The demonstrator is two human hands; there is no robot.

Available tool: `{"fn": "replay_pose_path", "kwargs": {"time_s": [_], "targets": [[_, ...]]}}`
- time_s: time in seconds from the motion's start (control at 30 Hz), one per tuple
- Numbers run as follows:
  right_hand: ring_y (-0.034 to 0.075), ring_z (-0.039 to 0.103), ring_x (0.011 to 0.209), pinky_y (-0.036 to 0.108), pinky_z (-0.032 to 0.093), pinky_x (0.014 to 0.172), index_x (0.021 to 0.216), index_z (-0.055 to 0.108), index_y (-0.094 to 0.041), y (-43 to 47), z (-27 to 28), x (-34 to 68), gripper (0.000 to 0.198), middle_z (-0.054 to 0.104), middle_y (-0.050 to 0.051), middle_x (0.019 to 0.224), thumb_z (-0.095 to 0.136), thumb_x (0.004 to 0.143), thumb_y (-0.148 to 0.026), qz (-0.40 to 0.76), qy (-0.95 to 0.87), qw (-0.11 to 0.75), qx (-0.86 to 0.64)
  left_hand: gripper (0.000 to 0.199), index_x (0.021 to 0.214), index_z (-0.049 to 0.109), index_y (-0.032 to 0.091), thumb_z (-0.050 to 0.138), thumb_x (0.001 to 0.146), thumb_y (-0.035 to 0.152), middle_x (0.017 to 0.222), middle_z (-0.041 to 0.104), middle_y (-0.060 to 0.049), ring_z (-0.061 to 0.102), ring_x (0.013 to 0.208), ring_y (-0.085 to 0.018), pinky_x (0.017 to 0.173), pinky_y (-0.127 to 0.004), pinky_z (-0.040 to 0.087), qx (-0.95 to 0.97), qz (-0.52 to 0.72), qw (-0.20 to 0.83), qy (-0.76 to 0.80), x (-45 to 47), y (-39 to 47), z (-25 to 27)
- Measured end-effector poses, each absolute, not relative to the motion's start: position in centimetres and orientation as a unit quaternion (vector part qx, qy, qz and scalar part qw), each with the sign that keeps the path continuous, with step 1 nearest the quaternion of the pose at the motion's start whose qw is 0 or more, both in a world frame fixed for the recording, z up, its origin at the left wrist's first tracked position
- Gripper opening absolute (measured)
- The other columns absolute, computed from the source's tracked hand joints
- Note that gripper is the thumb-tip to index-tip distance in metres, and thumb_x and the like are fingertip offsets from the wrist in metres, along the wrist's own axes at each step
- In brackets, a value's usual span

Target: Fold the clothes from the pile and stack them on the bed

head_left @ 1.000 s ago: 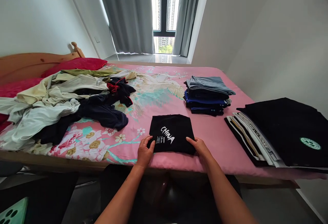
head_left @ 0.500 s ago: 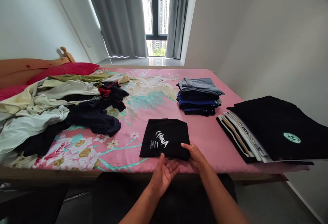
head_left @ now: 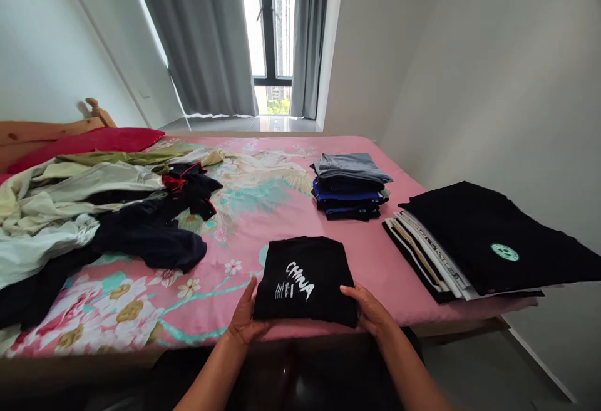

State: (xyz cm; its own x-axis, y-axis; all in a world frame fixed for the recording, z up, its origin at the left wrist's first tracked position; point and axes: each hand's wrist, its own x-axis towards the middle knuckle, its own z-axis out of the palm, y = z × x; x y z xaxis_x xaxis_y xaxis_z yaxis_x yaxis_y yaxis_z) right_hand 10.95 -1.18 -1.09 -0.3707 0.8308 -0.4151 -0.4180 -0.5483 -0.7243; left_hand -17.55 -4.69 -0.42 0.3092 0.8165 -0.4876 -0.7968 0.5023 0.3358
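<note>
A folded black T-shirt with white "CHINA" lettering is at the front edge of the bed, its near edge tipped up a little. My left hand grips its left side, fingers underneath and thumb along the edge. On the right side my right hand pinches it, thumb on top and the other fingers below. Whether the shirt still touches the bedding underneath I cannot tell.
A stack of folded shirts, black on top, lies at the bed's right edge. Behind stands a smaller folded stack, grey-blue on top. Loose clothes heap on the left, near a red pillow. Pink floral bedding spreads between.
My left hand has moved from the front of the black T-shirt to its left side and taken hold. The view has shifted slightly.
</note>
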Motion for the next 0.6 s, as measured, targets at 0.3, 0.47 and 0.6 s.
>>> {"fn": "replay_pose_path", "kwargs": {"time_s": [0.3, 0.47, 0.6], "targets": [[0.024, 0.064, 0.102, 0.038, 0.046, 0.097, 0.107, 0.061, -0.010, 0.4, -0.2, 10.2, 0.039, 0.068, 0.012, 0.104, 0.067, 0.077, -0.034, 0.836, -0.195, 0.384, -0.339, 0.036, 0.098, 0.064, 0.007, 0.064, 0.063, -0.001, 0.088, 0.073, -0.012, 0.068, 0.093, -0.029, 0.091, -0.040, 0.051, 0.131, 0.465, 0.768, 0.420, -16.7, -4.0, -0.3], [0.023, 0.067, 0.087, 0.036, 0.050, 0.088, 0.103, 0.062, -0.009, 0.2, -0.2, 9.3, 0.037, 0.070, 0.011, 0.091, 0.066, 0.072, -0.029, 0.846, -0.149, 0.360, -0.364, 0.039, 0.100, 0.064, 0.009, 0.064, 0.061, 0.002, 0.085, 0.073, -0.010, 0.068, 0.093, -0.031, 0.086, -0.043, 0.053, 0.093, 0.470, 0.763, 0.433, -16.8, -5.0, 0.6], [0.022, 0.066, 0.089, 0.035, 0.049, 0.089, 0.102, 0.063, -0.011, 0.4, 1.9, 9.5, 0.038, 0.070, 0.010, 0.095, 0.068, 0.065, -0.018, 0.821, -0.208, 0.409, -0.340, 0.039, 0.098, 0.066, 0.012, 0.067, 0.060, 0.011, 0.085, 0.072, -0.009, 0.066, 0.097, -0.033, 0.085, -0.044, 0.053, 0.121, 0.458, 0.763, 0.440, -16.5, -5.3, 1.5]]}}
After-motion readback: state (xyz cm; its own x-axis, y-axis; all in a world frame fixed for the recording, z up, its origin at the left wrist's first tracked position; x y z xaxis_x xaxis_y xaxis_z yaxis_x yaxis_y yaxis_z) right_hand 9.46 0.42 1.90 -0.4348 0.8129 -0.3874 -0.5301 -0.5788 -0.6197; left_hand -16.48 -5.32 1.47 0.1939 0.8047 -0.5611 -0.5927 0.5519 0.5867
